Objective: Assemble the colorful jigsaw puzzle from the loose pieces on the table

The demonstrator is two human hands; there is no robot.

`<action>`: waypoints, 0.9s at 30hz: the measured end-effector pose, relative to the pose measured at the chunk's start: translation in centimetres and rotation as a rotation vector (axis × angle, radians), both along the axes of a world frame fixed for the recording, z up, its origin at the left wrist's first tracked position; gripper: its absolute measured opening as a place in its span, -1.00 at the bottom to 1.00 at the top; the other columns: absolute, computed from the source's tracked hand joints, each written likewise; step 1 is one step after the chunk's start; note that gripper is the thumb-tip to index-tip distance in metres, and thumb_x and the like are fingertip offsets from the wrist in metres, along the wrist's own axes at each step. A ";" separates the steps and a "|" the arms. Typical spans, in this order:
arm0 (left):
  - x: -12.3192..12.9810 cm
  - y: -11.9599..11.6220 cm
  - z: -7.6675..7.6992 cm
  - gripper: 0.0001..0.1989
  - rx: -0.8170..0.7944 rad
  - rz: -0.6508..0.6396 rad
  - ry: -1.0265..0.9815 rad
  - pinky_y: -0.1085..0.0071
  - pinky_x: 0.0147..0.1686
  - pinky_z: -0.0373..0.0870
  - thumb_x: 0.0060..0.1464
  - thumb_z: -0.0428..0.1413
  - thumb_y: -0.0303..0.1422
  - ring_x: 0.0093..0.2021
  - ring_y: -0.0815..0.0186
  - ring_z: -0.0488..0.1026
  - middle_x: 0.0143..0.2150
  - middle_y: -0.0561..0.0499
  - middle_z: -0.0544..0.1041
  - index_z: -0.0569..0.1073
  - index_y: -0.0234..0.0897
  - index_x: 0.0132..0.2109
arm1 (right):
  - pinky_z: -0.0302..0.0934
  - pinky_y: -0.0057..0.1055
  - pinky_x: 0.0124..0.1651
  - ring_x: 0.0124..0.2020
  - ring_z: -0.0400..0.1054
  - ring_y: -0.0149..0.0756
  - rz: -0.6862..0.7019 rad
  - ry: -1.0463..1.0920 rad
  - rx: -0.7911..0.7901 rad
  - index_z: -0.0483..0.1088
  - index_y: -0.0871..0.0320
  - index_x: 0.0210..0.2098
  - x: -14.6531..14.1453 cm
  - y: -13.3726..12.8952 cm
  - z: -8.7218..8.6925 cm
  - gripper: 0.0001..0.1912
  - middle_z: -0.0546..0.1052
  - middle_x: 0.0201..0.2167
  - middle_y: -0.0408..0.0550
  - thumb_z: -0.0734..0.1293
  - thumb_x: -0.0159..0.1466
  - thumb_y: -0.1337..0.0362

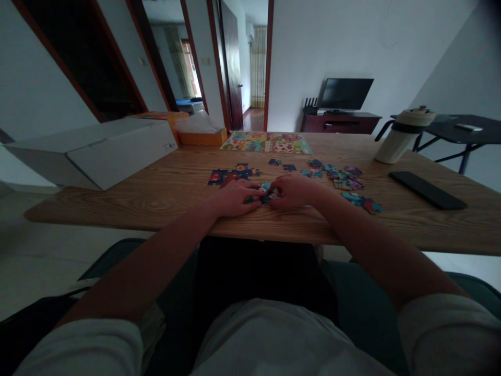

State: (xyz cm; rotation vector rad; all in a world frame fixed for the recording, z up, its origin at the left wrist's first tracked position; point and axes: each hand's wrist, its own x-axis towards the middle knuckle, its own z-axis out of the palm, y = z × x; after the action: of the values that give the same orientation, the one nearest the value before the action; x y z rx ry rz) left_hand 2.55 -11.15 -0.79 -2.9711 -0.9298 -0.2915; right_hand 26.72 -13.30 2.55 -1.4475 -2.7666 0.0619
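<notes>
Near the front edge of the wooden table (188, 209), my left hand (235, 198) lies with its fingers stretched over a few small jigsaw puzzle pieces (264, 198). Fingers bent in a pinch, my right hand (294, 191) grips a puzzle piece at the right side of these, partly hidden by the fingertips. Just beyond my left hand rests a joined, dark blue and red puzzle section (216, 177). Loose puzzle pieces (348, 183) are scattered to the right of my right hand, and a couple of dark pieces (288, 167) lie farther back.
A colourful picture sheet (266, 142) lies at the table's back. To the left stand a long white box (129, 149) and an orange box (201, 138) with clear plastic. At right are a black flat object (426, 190) and a cream bottle (399, 140) with a dark handle.
</notes>
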 end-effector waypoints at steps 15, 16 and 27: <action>0.0 -0.1 0.2 -0.57 -0.004 0.026 0.044 0.07 0.28 0.21 0.40 0.01 -0.11 0.25 0.02 0.42 0.29 -0.09 0.51 0.52 -0.04 0.29 | 0.34 -0.28 -0.09 -0.15 0.55 -0.05 -0.070 0.086 -0.116 0.62 0.04 0.08 2.6 1.4 0.7 -0.42 0.66 -0.09 0.07 0.39 0.26 -0.19; 0.0 -0.1 0.2 -0.57 -0.009 0.026 0.043 0.08 0.29 0.20 0.40 0.01 -0.11 0.26 0.03 0.42 0.30 -0.08 0.51 0.51 -0.03 0.29 | 0.35 -0.28 -0.10 -0.15 0.55 -0.06 -0.111 0.107 -0.151 0.60 0.07 0.10 3.7 1.7 0.9 -0.37 0.66 -0.08 0.07 0.42 0.22 -0.21; -1.2 0.2 0.4 -0.59 -0.075 0.040 0.023 0.15 0.32 0.18 0.39 0.05 -0.16 0.29 0.09 0.41 0.32 -0.06 0.49 0.53 -0.06 0.27 | 0.34 -0.25 -0.27 -0.28 0.55 -0.05 -0.264 -0.078 -0.278 0.61 0.07 -0.14 5.8 2.1 0.7 -0.51 0.66 -0.24 0.02 0.59 0.02 -0.05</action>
State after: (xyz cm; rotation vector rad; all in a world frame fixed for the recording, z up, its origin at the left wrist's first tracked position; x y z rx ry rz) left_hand 1.34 -10.94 -0.40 -3.0117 -1.0183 -0.2257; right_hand 32.57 -11.19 3.26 -1.9065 -2.6818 0.4082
